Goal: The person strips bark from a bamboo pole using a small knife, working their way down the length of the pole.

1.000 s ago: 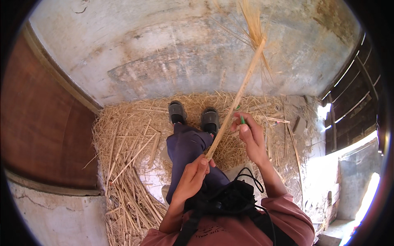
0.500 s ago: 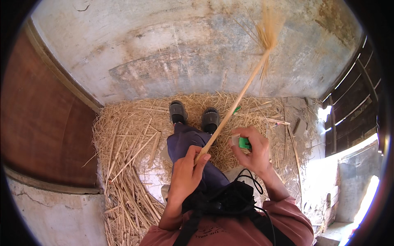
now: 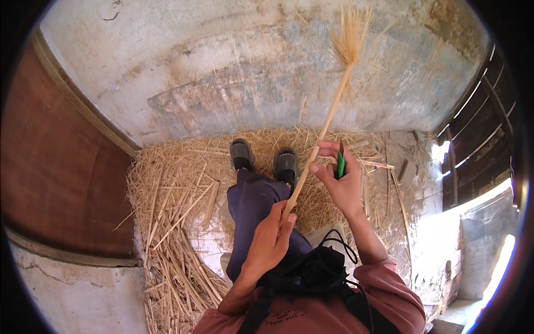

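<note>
Our left hand (image 3: 271,236) grips the butt of the straw stalk (image 3: 317,147), which slants up toward one o'clock; our right hand (image 3: 340,181) clasps a green tool (image 3: 339,165) beside it. We judge a firm butt grip keeps the stalk steady.

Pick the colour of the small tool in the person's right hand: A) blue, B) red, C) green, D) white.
C: the right hand pinches a small green tool beside the long straw stalk, whose lower end the left hand holds.
</note>
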Action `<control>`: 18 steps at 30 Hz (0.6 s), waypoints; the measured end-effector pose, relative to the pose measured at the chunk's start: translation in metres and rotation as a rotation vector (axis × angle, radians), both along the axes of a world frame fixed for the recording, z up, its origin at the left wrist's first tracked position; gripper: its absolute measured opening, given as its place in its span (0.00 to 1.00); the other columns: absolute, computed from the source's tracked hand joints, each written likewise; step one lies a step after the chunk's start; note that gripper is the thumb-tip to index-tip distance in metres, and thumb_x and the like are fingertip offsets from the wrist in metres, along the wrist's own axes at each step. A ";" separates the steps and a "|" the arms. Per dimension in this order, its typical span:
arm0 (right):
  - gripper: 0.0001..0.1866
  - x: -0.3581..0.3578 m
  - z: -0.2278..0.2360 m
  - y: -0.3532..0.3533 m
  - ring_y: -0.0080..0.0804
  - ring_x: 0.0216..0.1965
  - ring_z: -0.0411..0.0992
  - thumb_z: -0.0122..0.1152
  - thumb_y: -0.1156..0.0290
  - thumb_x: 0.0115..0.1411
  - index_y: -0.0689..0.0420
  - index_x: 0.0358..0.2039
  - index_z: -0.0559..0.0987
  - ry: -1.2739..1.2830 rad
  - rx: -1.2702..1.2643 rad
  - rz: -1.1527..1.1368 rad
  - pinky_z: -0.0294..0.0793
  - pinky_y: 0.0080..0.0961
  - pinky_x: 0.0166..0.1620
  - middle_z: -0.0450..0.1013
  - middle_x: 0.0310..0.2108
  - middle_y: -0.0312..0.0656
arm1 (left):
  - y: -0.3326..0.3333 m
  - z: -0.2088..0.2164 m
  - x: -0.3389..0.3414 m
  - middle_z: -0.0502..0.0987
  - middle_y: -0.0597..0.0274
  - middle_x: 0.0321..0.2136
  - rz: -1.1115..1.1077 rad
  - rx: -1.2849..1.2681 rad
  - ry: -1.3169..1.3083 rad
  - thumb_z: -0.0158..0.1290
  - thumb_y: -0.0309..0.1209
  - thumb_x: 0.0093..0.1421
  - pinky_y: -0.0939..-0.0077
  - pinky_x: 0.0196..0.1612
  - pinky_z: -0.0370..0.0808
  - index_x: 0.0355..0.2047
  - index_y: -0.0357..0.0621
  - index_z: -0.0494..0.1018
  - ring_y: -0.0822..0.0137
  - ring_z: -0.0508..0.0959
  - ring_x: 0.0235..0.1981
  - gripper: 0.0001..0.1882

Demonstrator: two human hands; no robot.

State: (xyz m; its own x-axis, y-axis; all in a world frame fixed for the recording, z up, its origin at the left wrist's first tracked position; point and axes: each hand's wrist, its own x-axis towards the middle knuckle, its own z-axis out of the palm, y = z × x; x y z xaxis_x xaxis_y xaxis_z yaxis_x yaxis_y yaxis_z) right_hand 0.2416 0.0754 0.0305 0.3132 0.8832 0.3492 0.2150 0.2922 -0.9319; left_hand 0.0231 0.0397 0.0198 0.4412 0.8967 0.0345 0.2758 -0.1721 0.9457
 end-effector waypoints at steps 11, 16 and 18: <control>0.11 -0.029 0.051 0.011 0.16 0.23 0.66 0.67 0.73 0.70 0.59 0.51 0.80 0.071 0.237 0.160 0.67 0.18 0.28 0.83 0.42 0.39 | 0.032 -0.027 0.017 0.68 0.69 0.26 -0.051 -0.065 -0.421 0.46 0.47 0.81 0.79 0.26 0.63 0.49 0.39 0.68 0.80 0.65 0.23 0.21; 0.15 -0.013 0.026 -0.019 0.43 0.26 0.78 0.68 0.61 0.70 0.60 0.47 0.80 -0.576 0.296 0.197 0.76 0.33 0.30 0.80 0.36 0.45 | 0.031 -0.022 0.016 0.70 0.66 0.24 -0.020 0.041 -0.461 0.49 0.62 0.75 0.74 0.26 0.66 0.46 0.35 0.68 0.77 0.69 0.23 0.34; 0.16 -0.015 0.021 -0.029 0.46 0.28 0.80 0.70 0.59 0.69 0.59 0.46 0.81 -0.671 0.264 0.205 0.78 0.37 0.30 0.79 0.35 0.45 | 0.029 -0.030 0.012 0.70 0.64 0.23 0.006 0.092 -0.428 0.49 0.69 0.71 0.73 0.25 0.67 0.45 0.35 0.67 0.75 0.71 0.23 0.40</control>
State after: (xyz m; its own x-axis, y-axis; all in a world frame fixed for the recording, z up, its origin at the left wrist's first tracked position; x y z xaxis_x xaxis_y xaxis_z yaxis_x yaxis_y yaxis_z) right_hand 0.2263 0.0466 0.0516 -0.2036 0.7612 0.6157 0.6293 0.5835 -0.5133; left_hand 0.0350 0.0686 -0.0106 0.3648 0.8839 0.2928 -0.1369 -0.2601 0.9558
